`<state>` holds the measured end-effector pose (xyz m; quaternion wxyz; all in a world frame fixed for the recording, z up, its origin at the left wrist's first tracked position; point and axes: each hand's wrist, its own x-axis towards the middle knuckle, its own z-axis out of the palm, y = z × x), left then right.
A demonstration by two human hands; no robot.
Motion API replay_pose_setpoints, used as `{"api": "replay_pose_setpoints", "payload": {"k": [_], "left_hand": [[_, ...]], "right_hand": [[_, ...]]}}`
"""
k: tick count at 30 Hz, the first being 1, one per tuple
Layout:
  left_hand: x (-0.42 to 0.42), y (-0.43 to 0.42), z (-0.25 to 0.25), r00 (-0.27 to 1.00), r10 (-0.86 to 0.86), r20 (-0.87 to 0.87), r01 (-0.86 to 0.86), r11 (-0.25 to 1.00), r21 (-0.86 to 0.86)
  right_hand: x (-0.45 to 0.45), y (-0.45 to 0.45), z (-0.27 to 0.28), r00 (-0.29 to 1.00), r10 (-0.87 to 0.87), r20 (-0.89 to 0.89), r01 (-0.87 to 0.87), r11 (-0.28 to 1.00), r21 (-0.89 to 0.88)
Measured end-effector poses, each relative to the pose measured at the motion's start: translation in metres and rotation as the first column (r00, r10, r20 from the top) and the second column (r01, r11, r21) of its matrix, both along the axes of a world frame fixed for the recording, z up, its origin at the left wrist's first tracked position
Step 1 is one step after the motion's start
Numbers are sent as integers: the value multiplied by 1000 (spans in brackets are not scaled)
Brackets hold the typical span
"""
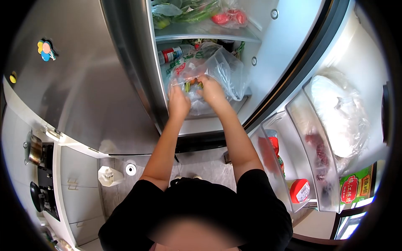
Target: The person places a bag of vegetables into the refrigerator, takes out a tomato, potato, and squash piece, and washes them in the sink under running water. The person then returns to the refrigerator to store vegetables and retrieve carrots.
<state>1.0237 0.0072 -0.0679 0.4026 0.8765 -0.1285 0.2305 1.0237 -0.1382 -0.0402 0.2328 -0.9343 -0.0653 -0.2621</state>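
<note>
Inside the open fridge, a clear plastic bag (228,71) with red and green print lies in the lower compartment. My left hand (179,101) is at the bag's left side, its fingers closed on the plastic. My right hand (212,90) reaches in from the right, fingers closed at the bag near small green and orange-brown produce (193,85). Folds of plastic partly hide that produce and the fingertips. Behind the bag, a jar with a red and white label (171,54) lies on its side.
Above is a glass shelf (205,32) with bagged greens (197,12) and red items (229,18). The open door at right has bins (289,150) holding a red-lidded jar (299,190) and a white bag (339,113). A bin (109,175) stands on the floor.
</note>
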Motion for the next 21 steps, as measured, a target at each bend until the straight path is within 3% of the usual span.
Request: {"api": "replay_pose_setpoints", "payload": {"k": [3,6,8,10,12,15,18,21], "left_hand": [[7,1,-18,972,-57,226,92,985,-146],[1,5,-9,990,-122,69,136,954,-266],[-8,5,10,975,-211,-76,154,874,-461],[-6,6,10,955,-279,-98,174,799,-575],[3,4,-1,953,-302,-5,235,751,-618],[10,0,-6,882,-456,116,371,522,-768],[15,-9,-10,825,-531,191,389,291,-874],[14,-13,-4,780,-599,182,435,308,-847]], "right_hand": [[5,8,-1,992,-77,-97,83,995,57],[8,13,2,993,-113,36,114,993,-41],[6,15,9,996,-89,21,91,992,-90],[-2,19,12,999,-29,42,33,995,-97],[-12,21,14,992,64,111,-56,996,-69],[-7,15,2,998,55,38,-48,987,-152],[-8,8,9,989,139,48,-133,984,-118],[-28,14,30,998,-19,62,33,974,-224]]}}
